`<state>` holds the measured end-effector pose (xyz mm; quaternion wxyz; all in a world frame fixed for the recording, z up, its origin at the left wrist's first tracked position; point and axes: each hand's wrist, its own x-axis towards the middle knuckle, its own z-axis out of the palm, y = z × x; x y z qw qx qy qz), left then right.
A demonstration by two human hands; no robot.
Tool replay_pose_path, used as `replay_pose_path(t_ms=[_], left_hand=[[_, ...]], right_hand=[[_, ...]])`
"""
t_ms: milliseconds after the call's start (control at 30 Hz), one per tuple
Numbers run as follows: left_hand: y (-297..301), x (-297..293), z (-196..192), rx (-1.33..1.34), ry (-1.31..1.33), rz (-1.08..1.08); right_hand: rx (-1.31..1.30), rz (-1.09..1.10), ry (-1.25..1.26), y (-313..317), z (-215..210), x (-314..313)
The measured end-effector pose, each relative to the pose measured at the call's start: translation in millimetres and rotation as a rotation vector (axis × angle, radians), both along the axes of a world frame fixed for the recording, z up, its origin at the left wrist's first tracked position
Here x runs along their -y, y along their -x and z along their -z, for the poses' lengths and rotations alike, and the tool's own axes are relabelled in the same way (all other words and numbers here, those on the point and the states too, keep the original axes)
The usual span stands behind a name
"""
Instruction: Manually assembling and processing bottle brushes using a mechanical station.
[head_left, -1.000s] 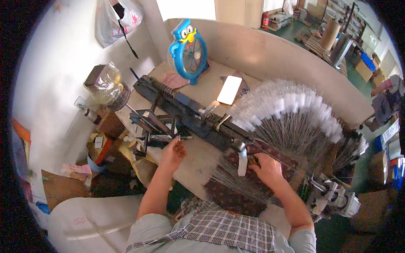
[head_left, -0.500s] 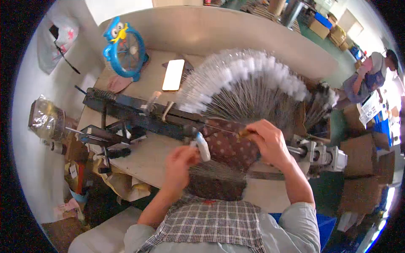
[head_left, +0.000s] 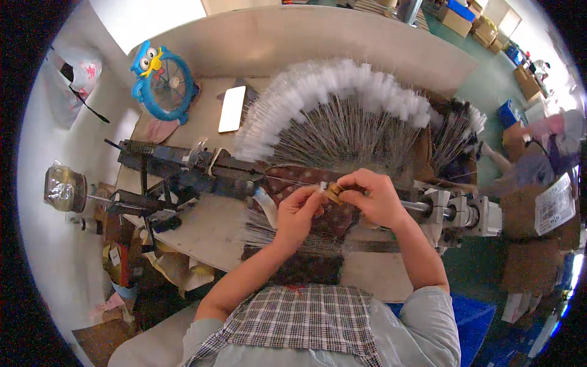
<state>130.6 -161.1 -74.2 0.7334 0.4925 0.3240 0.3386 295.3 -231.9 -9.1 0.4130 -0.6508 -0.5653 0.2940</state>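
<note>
My left hand (head_left: 299, 215) pinches a small white piece (head_left: 322, 186) whose kind I cannot make out. Close beside it, the fingers of my right hand (head_left: 373, 199) are closed on a small brass-coloured fitting (head_left: 334, 192). Thin wires (head_left: 290, 179) run from the dark machine bar (head_left: 232, 170) toward both hands. Left of my left hand is a white tube (head_left: 266, 207) with a bluish tip, near the end of the bar. A brown dotted cloth (head_left: 333, 227) lies under the hands, with loose thin wires (head_left: 260, 229) across its left side.
A large fan of white-tipped wire brushes (head_left: 348, 116) spreads beyond my hands. A metal shaft assembly (head_left: 455, 212) stands at the right. A blue toy-like fan (head_left: 165, 85) and a bright-screened phone (head_left: 232, 109) sit at the far left. Another person (head_left: 544, 153) is blurred at the right.
My left hand has moved right and up, away from the white tube, to meet my right hand. My right hand has shifted slightly left. The view has turned a little.
</note>
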Motion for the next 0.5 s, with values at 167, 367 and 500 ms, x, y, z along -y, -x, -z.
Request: replay_pose_path(t_ms=[167, 367, 500], left_hand=[[11.1, -9.6, -2.4, 0.035, 0.184, -0.124], [28.4, -19.1, -19.0, 0.109, 0.362, -0.208], [28.0, -21.4, -23.1, 0.100, 0.437, -0.223]], right_hand=[[0.120, -0.033, -0.144, 0.7, 4.2, -5.0], [0.523, 0.076, -0.348, 37.7, 0.2, -54.0], [0.532, -0.001, -0.160, 51.1, 9.4, -73.6]])
